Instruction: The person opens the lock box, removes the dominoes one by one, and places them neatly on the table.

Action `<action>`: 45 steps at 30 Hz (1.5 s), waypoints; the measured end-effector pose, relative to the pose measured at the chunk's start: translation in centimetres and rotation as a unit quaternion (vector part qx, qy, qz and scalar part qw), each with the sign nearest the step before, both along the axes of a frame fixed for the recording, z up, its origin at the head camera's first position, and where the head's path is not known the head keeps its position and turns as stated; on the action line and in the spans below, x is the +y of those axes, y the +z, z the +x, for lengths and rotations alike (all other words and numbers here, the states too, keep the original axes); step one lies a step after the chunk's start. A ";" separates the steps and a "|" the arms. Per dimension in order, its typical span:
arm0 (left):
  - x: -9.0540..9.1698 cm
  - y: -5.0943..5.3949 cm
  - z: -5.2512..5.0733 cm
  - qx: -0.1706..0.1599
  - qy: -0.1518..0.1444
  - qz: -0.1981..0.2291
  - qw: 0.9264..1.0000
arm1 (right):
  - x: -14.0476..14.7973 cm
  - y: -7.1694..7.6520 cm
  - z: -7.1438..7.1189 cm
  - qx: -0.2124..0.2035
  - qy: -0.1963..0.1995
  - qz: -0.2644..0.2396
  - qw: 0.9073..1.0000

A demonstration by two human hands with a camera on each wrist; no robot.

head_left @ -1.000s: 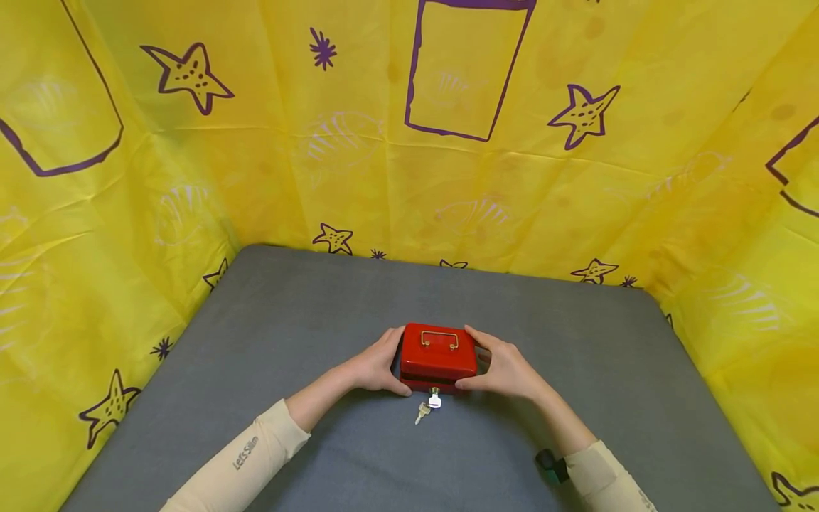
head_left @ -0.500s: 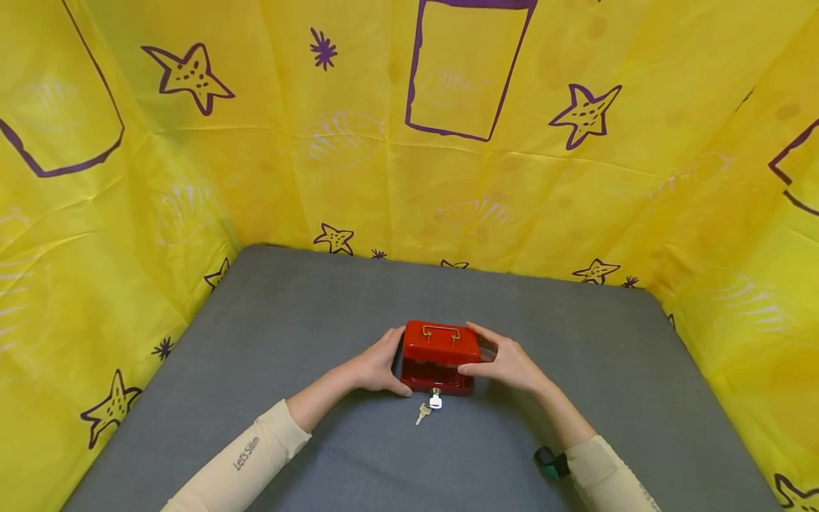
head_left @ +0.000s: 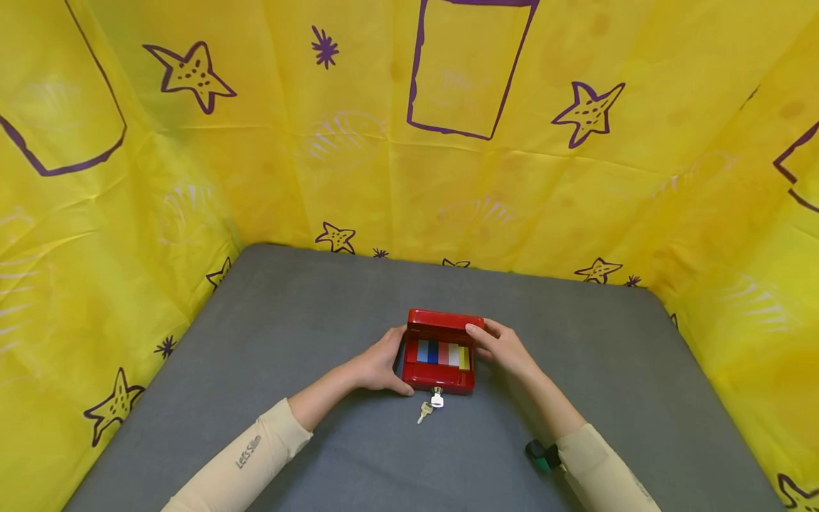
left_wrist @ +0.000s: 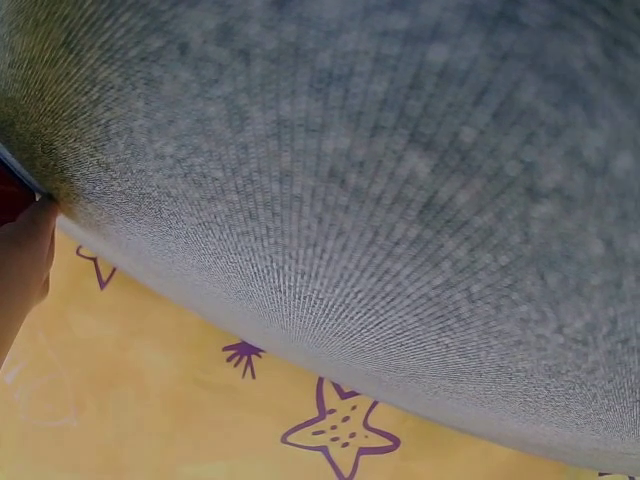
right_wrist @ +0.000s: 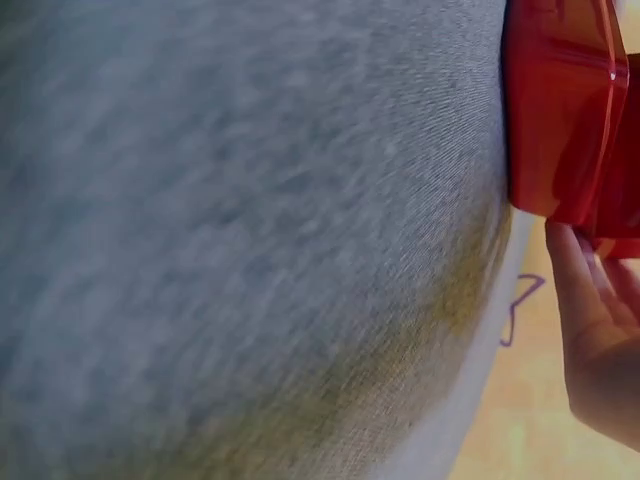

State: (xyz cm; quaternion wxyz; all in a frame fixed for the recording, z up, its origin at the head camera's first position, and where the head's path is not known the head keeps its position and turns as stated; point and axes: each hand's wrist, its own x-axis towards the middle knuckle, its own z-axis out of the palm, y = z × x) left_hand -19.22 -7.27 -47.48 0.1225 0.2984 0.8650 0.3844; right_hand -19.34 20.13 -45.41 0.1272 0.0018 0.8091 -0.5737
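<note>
Head view: lid (head_left: 444,320) now stands raised, nearly closed a second ago; coloured strips (head_left: 434,353) show in the box (head_left: 430,374), on the mat (head_left: 320,299). Left hand (head_left: 379,365) grips box's left side; right hand (head_left: 508,350) apparently pinches lid's right end, wrist view partial. Judged: contents now accessible.

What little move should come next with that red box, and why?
Perhaps the right hand should ease the lid further back: it grips the lid's right edge, the lid is raised but not folded back, and the left hand holds the red box at its left side.
</note>
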 end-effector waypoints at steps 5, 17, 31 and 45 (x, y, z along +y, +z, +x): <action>0.0 0.2 0.0 -0.016 -0.001 -0.002 1.000 | -0.7 0.6 -0.5 -0.024 -0.030 0.013 0.999; 0.0 0.1 0.1 -0.040 0.013 -0.029 0.999 | -0.4 0.8 -1.7 -0.088 -0.073 -0.063 0.991; 0.2 0.2 -0.1 -0.047 0.021 -0.036 0.998 | 0.0 1.0 -2.0 -0.102 -0.057 -0.077 0.990; 0.2 0.3 0.0 -0.042 0.023 -0.042 0.998 | -0.1 0.9 -1.2 -0.086 -0.083 -0.102 0.988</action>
